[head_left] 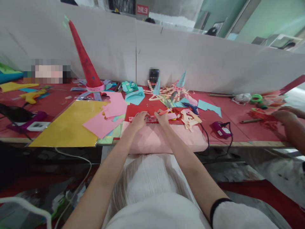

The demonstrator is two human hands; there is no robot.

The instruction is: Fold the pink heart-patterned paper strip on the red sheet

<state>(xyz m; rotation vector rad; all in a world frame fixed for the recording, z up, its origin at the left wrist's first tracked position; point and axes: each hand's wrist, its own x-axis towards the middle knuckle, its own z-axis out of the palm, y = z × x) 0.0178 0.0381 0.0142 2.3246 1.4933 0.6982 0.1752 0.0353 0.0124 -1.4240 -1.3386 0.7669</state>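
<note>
Both my hands rest on the red table [228, 122], at the far edge of a pink sheet [166, 140] that hangs over the table's near edge. My left hand [138, 120] and my right hand [162, 117] pinch the two ends of a small patterned pink-and-red paper strip [150, 119]. Their fingers are curled onto it. A red sheet [138, 110] lies just behind the strip. Cream paper offcuts [190, 119] sit right of my right hand.
A yellow sheet [71, 124] and pink sheets [108, 116] lie left. A red paper cone [86, 63] stands at the back. A purple glue gun [220, 129] with its cord lies right. Another person's hand [287, 116] rests at far right. White partitions [190, 60] close the back.
</note>
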